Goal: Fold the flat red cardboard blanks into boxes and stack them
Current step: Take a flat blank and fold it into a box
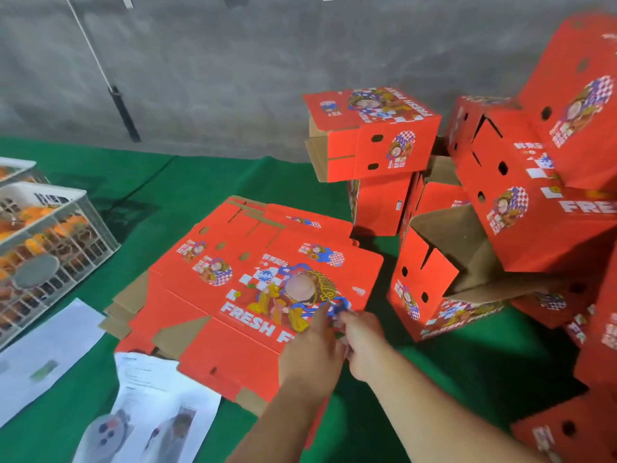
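Head-view framing is filled by a green cloth point(207, 182), against which every place below is given. To the right side of the cloth, a loose heap of folded red boxes point(494, 208) is seen, matte corrugated card with brown insides, punched oval holes and glossy printed panels; several lie tilted, not squarely stacked. At the cloth's centre a pile of flat red blanks point(233, 282) is spread, its long axis running from near-left to far-right. At the left edge of the cloth a white lattice crate point(50, 235) of orange fruit is set, and printed paper sheets point(157, 396) lie at its near edge. The blanks' near-right edge is met by both hands: the left hand point(314, 355) is laid on top, the right hand point(364, 342) just beside it. Whether the fingers are clamped on the edge or merely pressed cannot be told through blur. A lift of the top blank from this edge is judged likely.
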